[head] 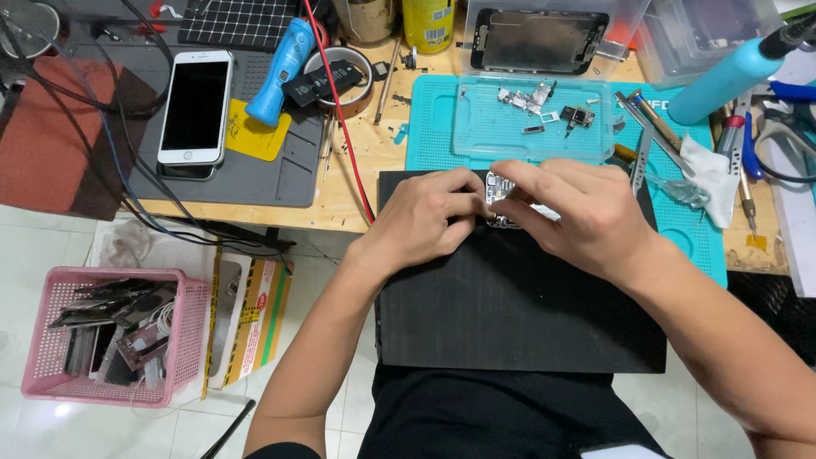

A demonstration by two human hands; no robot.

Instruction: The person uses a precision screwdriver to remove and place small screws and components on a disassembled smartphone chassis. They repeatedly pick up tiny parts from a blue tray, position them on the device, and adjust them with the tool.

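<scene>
From the head view, both hands meet over the far edge of a black pad (510,297) lying on the counter (357,183). The left hand (422,217) and the right hand (578,212) each pinch a small silvery phone part (500,189) between fingertips, left fingers curled in on its left edge, right fingers draped over its top and right side. The part is mostly hidden, though what shows looks taller than wide, its long axis running away from the person; which end leads cannot be told. Just beyond sits a clear tray (531,127) of tiny metal bits on a teal mat (688,225). Far left, a white phone (195,106) lies face up on a grey mat (255,183), and a pink basket (110,336) stands on the floor.
</scene>
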